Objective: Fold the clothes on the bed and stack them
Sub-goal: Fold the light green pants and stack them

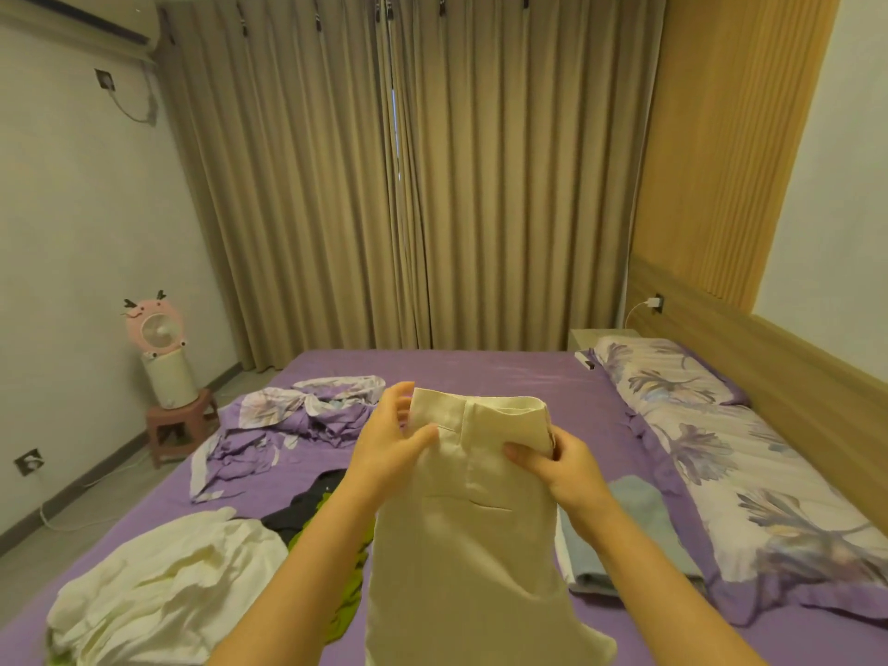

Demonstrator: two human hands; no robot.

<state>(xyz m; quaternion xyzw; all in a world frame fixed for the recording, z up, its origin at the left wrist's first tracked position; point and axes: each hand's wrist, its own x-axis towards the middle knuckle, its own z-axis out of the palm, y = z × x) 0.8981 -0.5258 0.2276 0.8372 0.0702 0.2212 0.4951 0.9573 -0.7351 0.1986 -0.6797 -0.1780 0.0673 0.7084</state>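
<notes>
While the purple bed (480, 377) spreads beneath you, your cream trousers (471, 521) hang above it between both arms. Your left hand (389, 444) pinches the waistband's left corner, and your right hand (557, 461) grips its right corner.

Held up at lower centre of the frame: a pair of trousers (473, 511), pinched at the waistband between left hand (391, 442) and right hand (552, 461). Below, spread across the frame, the bed (480, 372). At lower left on it, a crumpled shirt (158, 588); at left centre, a bunched sheet (298, 420); right of the trousers, a folded stack (629, 521); along the right edge, pillows (711, 425). Behind, across the top, curtains (384, 185).
</notes>
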